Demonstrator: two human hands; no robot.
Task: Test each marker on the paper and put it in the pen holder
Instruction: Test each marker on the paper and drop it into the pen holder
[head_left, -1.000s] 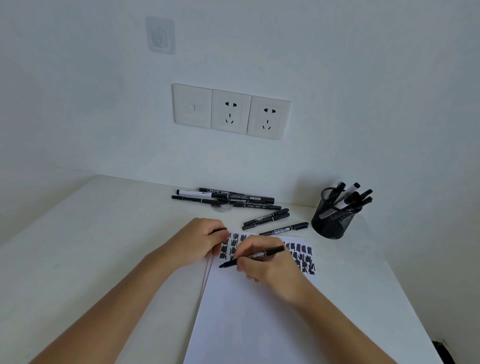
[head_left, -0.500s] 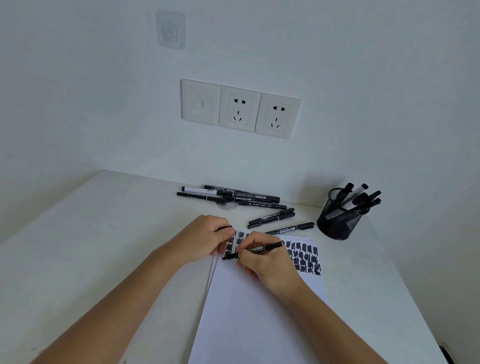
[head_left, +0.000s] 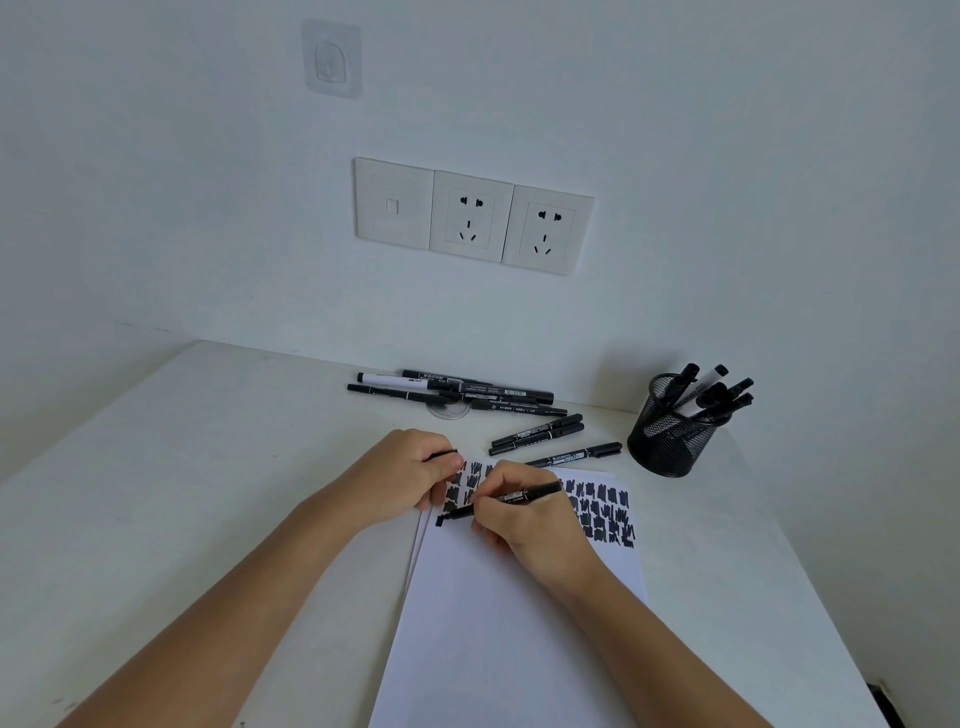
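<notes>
My right hand (head_left: 524, 525) grips a black marker (head_left: 540, 491), its tip touching the white paper (head_left: 498, 639) at the left end of rows of black test marks (head_left: 605, 514). My left hand (head_left: 410, 475) rests on the paper's top left corner, fingers closed on a small black piece, probably the marker's cap (head_left: 441, 455). A black mesh pen holder (head_left: 670, 436) stands at the right with several markers in it. Loose black markers lie behind the paper: three near it (head_left: 540, 431) and several in a pile by the wall (head_left: 467, 392).
The white table (head_left: 182, 493) meets the wall at the back, with its right edge close to the pen holder. Wall sockets (head_left: 472, 215) sit above the marker pile. A clear round disc (head_left: 449, 409) lies under the far markers.
My right hand has shifted the marker tip down and left across the paper, leaving a fresh black mark. The camera has tilted a little. My left hand stays put.
</notes>
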